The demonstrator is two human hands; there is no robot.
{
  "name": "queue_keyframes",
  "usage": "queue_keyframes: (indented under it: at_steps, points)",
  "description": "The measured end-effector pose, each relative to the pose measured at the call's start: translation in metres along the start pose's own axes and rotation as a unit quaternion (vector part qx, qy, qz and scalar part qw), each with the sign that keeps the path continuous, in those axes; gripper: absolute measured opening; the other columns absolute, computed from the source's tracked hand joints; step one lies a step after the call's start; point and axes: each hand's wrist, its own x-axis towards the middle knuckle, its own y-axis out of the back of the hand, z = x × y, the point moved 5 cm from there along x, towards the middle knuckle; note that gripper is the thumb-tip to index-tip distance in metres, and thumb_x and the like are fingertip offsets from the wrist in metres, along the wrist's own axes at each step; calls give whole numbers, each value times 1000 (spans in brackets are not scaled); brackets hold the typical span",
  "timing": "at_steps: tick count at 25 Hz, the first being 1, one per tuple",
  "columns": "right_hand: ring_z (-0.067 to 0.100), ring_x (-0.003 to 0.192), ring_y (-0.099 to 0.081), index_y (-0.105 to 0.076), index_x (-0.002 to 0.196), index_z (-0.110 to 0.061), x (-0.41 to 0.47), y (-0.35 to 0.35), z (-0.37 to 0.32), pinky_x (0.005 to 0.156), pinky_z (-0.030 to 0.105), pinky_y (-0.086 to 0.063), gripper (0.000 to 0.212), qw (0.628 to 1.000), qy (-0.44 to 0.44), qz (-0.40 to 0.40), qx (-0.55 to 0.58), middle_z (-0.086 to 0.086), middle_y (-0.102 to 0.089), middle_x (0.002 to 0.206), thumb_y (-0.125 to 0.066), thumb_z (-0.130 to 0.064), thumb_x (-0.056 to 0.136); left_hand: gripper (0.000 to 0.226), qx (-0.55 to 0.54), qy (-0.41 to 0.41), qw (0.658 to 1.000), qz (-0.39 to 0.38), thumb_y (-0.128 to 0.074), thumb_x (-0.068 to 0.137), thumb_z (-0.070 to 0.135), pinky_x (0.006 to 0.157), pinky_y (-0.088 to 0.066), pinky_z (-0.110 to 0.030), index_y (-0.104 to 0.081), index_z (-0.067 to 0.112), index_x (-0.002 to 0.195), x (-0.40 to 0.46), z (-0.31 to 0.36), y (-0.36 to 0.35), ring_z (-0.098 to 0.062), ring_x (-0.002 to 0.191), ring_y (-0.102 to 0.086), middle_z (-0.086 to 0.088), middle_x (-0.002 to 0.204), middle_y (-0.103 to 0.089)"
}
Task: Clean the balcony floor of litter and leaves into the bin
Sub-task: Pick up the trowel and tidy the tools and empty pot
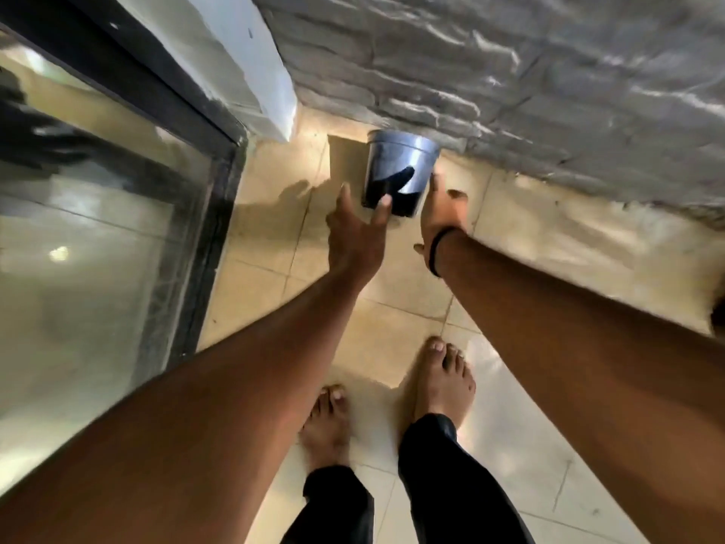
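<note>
Standing upright on the cream floor tiles [270,229], the dark plastic bin [396,170] sits against the foot of the grey stone-faced wall [510,72], near the corner where a white pillar [251,68] meets that wall. I see its rim toward the wall and its darker base toward me; its inside is not visible from this angle.

My left hand [355,233] reaches at the bin's left side with fingers spread and fairly straight; one fingertip [384,202] overlaps the lower body of the bin, though motion blur keeps me from saying whether it actually touches. My right hand [443,208] is at the bin's right side, its fingers extended along the wall of the bin, apparently touching it; I cannot tell how firmly, and neither hand is curled round anything. A black band [441,249] circles the right wrist.

Both forearms stretch forward from the lower corners of the view. Below them my two bare feet [443,386] stand on the tiles, with black trouser legs [431,477] above the ankles.

To the left, a dark-framed glass door [98,229] runs along the floor's edge, reflecting an interior.
</note>
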Motion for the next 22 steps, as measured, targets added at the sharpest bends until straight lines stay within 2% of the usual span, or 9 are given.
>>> queue_keyframes:
  at_steps: [3,5,8,11,14,15,16,19,22]
  points:
    - [36,123,-53,-43,145,-32,30,-21,-26,90,69,-41,105,995,-65,-49,63,3,-50,146,-43,-88,57,85,-65,-19,998,-7,-49,95,64,118,-30,-44,-16,22,160,25,32,-25,-29,146,-33,-12,162,-29]
    - [38,121,-54,-46,144,-31,54,-24,-27,77,75,-40,111,991,-64,-108,44,3,-53,143,-48,-90,50,84,-115,38,993,13,-39,92,75,113,-38,-47,-36,18,154,33,37,-31,-31,139,-44,-12,154,-44]
    - [37,116,-54,-42,141,-33,26,2,-23,89,68,-40,114,990,-84,-111,35,4,-52,138,-62,-85,42,81,-157,93,982,43,-30,93,78,103,-48,-46,-55,16,139,0,33,-15,-31,123,-56,-11,137,-57]
    - [37,112,-56,-55,127,-32,-74,42,-43,83,54,-51,84,989,-74,-112,59,2,-61,123,-55,-73,53,81,-242,119,963,16,-47,78,84,97,-53,-54,-52,28,136,-68,52,13,-28,116,-61,-6,134,-60]
    - [9,78,-70,-61,115,-43,-176,75,-83,75,69,-45,72,989,-34,-112,90,-17,-67,110,-32,-76,58,45,-283,89,955,-28,-57,86,67,96,-56,-51,-63,34,115,-143,121,58,-24,112,-64,-3,122,-66]
    - [18,96,-67,-60,117,-33,-211,87,-106,83,67,-47,79,987,29,-91,130,-7,-67,113,-26,-72,58,37,-276,81,956,-64,-55,90,63,96,-56,-50,-64,35,111,-169,149,76,-23,112,-65,-3,120,-68]
    - [23,98,-62,-58,118,-21,-248,102,-128,92,57,-48,81,983,75,-80,147,5,-64,115,-25,-68,61,35,-272,80,952,-115,-54,91,61,95,-56,-50,-65,36,112,-197,178,94,-24,111,-66,-2,119,-69]
    - [10,88,-58,-60,102,-22,-372,148,-182,79,34,-47,45,961,100,-110,235,-2,-68,98,-31,-54,88,51,-238,33,939,-245,-61,83,58,99,-53,-51,-63,31,126,-286,268,157,-27,117,-67,-3,123,-72]
    - [13,95,-56,-56,109,-28,-517,217,-227,73,31,-45,46,944,158,-137,256,-2,-65,106,-38,-55,77,83,-216,-40,923,-315,-74,66,56,102,-50,-55,-58,16,137,-400,351,213,-35,128,-58,-14,133,-65]
